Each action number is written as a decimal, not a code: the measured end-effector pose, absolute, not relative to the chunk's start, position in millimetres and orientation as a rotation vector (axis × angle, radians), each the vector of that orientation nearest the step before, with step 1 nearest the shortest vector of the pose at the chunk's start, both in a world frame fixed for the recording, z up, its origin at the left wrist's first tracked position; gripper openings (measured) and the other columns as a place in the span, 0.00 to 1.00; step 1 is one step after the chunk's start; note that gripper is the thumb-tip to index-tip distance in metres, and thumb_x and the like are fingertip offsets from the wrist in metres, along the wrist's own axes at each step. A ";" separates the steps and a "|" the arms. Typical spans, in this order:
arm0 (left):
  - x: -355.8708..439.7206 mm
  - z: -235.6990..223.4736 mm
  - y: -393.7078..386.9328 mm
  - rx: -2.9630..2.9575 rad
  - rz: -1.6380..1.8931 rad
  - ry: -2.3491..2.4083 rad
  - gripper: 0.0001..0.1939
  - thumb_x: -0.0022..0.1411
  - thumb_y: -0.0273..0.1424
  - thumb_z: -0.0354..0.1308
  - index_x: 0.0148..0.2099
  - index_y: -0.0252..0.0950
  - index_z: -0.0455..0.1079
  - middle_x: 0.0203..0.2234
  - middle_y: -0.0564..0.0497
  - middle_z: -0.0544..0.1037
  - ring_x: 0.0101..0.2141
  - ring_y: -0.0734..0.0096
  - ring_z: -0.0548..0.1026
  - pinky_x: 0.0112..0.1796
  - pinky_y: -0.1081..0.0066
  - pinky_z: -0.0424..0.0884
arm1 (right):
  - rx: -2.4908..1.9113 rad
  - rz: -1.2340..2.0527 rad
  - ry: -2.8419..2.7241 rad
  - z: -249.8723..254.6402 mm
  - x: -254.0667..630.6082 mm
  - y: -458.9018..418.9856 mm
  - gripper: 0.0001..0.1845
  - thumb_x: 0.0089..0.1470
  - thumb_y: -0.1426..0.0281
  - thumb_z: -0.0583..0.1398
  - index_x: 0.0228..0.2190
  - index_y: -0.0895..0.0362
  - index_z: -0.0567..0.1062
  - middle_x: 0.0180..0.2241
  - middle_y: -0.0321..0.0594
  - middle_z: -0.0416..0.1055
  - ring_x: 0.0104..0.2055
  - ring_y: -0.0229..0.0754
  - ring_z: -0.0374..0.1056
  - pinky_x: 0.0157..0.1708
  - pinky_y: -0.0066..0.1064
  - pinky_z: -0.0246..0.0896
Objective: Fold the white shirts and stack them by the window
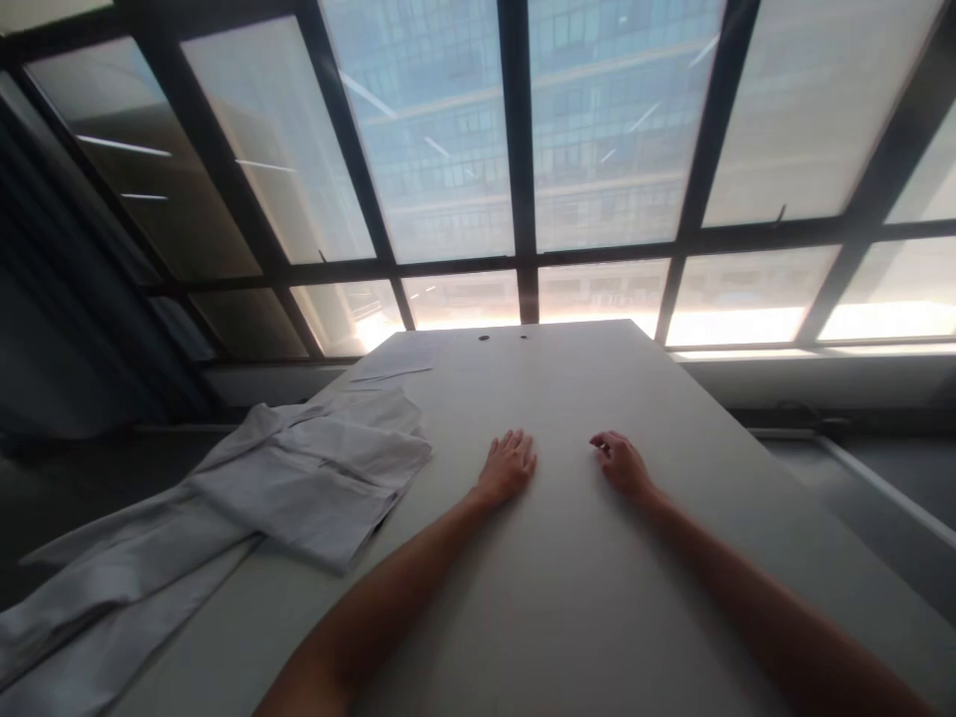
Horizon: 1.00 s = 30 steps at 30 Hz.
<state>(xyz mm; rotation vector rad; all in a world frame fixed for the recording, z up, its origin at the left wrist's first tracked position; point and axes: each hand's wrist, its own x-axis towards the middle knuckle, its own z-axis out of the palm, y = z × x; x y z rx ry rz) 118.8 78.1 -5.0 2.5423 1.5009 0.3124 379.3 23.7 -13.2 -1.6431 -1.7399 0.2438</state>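
Palm down on the white table (575,578), my left hand (509,464) lies flat with its fingers spread. It holds nothing. To its right, apart from it, my right hand (619,462) rests on the tabletop on its side. Its fingers are loosely curved, with a small gap between thumb and fingers, and nothing shows in them. Left of my left hand is a crumpled light grey garment or cloth (306,478), touched by neither hand. Part of it hangs over the table's left edge.
Thin white paper sheets (395,358) lie at the far left of the table. Near its far edge are two small dark spots, perhaps cable holes (484,338). Tall dark-framed windows (527,199) stand beyond. A dark curtain (82,289) hangs at left.
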 end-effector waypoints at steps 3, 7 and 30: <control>120.1 -4.4 82.1 2.589 0.270 1.464 0.27 0.72 0.39 0.44 0.69 0.39 0.60 0.70 0.44 0.56 0.69 0.54 0.51 0.66 0.51 0.46 | -1.674 0.187 -1.757 -11.7 378.0 23.7 0.18 0.56 0.78 0.55 0.46 0.57 0.77 0.48 0.49 0.75 0.53 0.50 0.68 0.56 0.41 0.58; 110.7 0.1 81.7 2.630 0.245 1.388 0.27 0.72 0.38 0.43 0.70 0.40 0.59 0.70 0.46 0.57 0.69 0.59 0.52 0.67 0.56 0.46 | -1.736 0.168 -1.817 -12.4 377.6 23.2 0.21 0.58 0.77 0.55 0.52 0.58 0.75 0.56 0.51 0.72 0.59 0.51 0.65 0.60 0.42 0.54; 102.2 -9.9 83.5 2.650 0.480 1.221 0.22 0.69 0.33 0.52 0.63 0.36 0.69 0.64 0.43 0.67 0.66 0.59 0.61 0.65 0.58 0.54 | -1.733 0.148 -1.930 -22.9 385.7 25.4 0.22 0.58 0.75 0.57 0.53 0.59 0.77 0.60 0.52 0.69 0.63 0.49 0.63 0.65 0.40 0.52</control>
